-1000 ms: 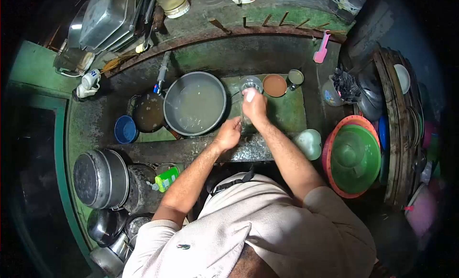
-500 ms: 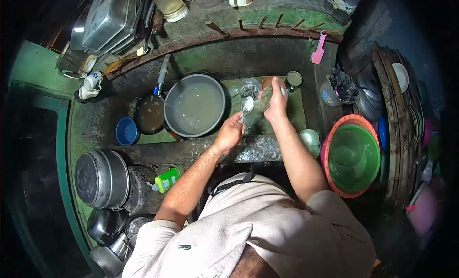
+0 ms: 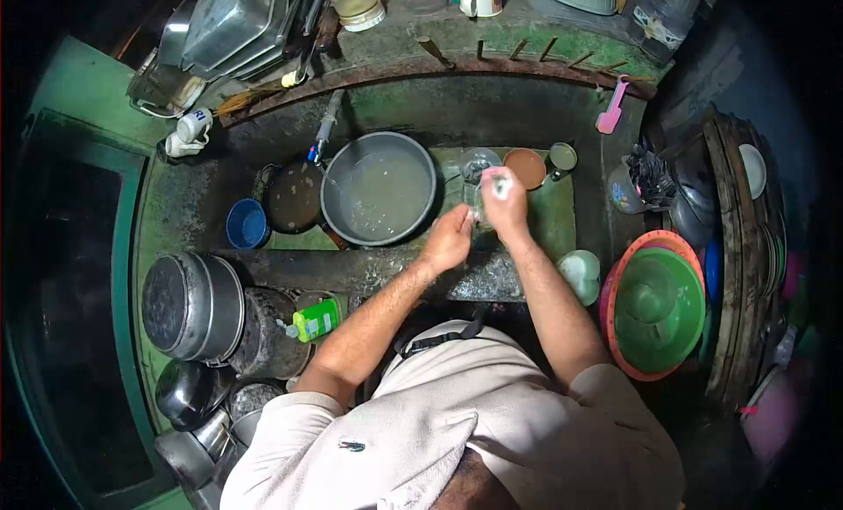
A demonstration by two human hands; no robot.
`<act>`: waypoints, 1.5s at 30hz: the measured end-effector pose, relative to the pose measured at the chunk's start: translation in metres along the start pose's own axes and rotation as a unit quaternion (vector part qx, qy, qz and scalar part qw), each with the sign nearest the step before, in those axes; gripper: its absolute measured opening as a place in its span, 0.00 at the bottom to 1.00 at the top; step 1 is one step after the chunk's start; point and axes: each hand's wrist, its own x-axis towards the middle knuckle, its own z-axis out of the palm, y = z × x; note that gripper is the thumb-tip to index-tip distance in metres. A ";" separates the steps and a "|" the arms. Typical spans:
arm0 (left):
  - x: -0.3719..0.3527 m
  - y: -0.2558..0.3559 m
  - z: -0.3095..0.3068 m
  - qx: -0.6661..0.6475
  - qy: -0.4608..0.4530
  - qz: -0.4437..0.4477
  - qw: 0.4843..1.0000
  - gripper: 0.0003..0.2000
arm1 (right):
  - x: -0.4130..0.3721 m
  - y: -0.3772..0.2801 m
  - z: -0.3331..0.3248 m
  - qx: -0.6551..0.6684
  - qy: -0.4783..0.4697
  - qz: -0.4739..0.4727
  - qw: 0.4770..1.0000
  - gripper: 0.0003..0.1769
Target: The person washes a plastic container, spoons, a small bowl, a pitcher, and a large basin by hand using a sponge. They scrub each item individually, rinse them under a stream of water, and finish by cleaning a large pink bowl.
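Note:
My left hand [image 3: 449, 239] is closed around a spoon [image 3: 475, 213], of which only a small shiny part shows between my two hands. My right hand [image 3: 505, 209] is curled at the spoon's far end, with a pinkish and white patch at its fingers; what it grips is not clear. Just beyond my hands stand a clear bowl [image 3: 479, 161] with dark pieces in it, an orange-brown bowl [image 3: 525, 166] and a metal cup [image 3: 562, 156]. Left of them is a large grey basin [image 3: 430, 194] of cloudy water.
A tap [image 3: 321, 138] reaches over the basin's left edge. Beside it are a dark pan [image 3: 292, 197] and a blue cup [image 3: 247, 224]. A green tub [image 3: 665, 339] inside an orange one stands right. Pots [image 3: 194, 307] and a green bottle [image 3: 317, 320] sit left of my body.
My right hand has come down and inward, from apart over the bowls to the spoon's end, covering most of it. The view has shifted slightly, so the surroundings appear farther right.

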 end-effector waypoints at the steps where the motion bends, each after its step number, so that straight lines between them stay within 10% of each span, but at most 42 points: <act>1: 0.002 0.001 -0.004 -0.079 -0.025 -0.045 0.996 0.08 | 0.005 0.001 0.001 0.170 0.003 0.150 0.974 0.02; 5: 0.007 0.023 -0.032 -0.408 -0.135 -0.213 0.878 0.06 | 0.004 -0.005 -0.018 0.547 -0.191 0.321 0.749 0.18; 11: -0.010 0.032 -0.027 -0.630 -0.244 -0.307 0.671 0.02 | 0.027 0.001 -0.037 0.567 -0.260 0.325 0.711 0.15; 13: -0.010 0.034 -0.028 -0.669 -0.247 -0.305 0.632 0.01 | 0.026 -0.005 -0.032 0.695 -0.275 0.346 0.567 0.16; 19: -0.022 0.041 -0.028 -0.618 -0.262 -0.303 0.676 0.03 | 0.012 -0.017 -0.053 0.576 -0.275 0.334 0.694 0.15; 23: -0.022 0.049 -0.010 -0.465 -0.156 -0.273 0.828 0.06 | 0.001 0.000 -0.047 0.663 -0.161 0.368 0.631 0.12; 26: -0.011 -0.010 0.033 -0.120 -0.021 -0.065 0.990 0.12 | -0.037 -0.001 -0.023 0.406 -0.086 0.318 0.852 0.09; 27: -0.017 -0.019 0.035 0.013 -0.014 0.035 0.999 0.13 | -0.038 0.012 -0.024 0.413 -0.065 0.316 0.852 0.07; 30: -0.034 0.006 0.024 -0.012 -0.170 -0.124 0.978 0.11 | -0.035 0.003 -0.049 0.365 -0.052 0.353 0.860 0.09; 34: -0.034 0.015 0.031 -0.327 -0.053 -0.272 0.903 0.12 | -0.033 0.011 -0.055 0.047 -0.248 0.308 0.917 0.08; 39: 0.003 -0.045 0.026 -0.241 -0.010 -0.132 0.962 0.11 | -0.054 -0.031 -0.032 0.155 -0.260 0.294 0.907 0.07; 42: 0.033 -0.076 0.012 -0.463 0.003 -0.208 0.862 0.13 | -0.066 0.011 -0.030 -0.024 -0.353 0.335 0.873 0.07; 45: 0.046 -0.084 0.012 -0.373 -0.100 -0.239 0.891 0.11 | -0.077 0.009 -0.037 -0.053 -0.298 0.367 0.880 0.08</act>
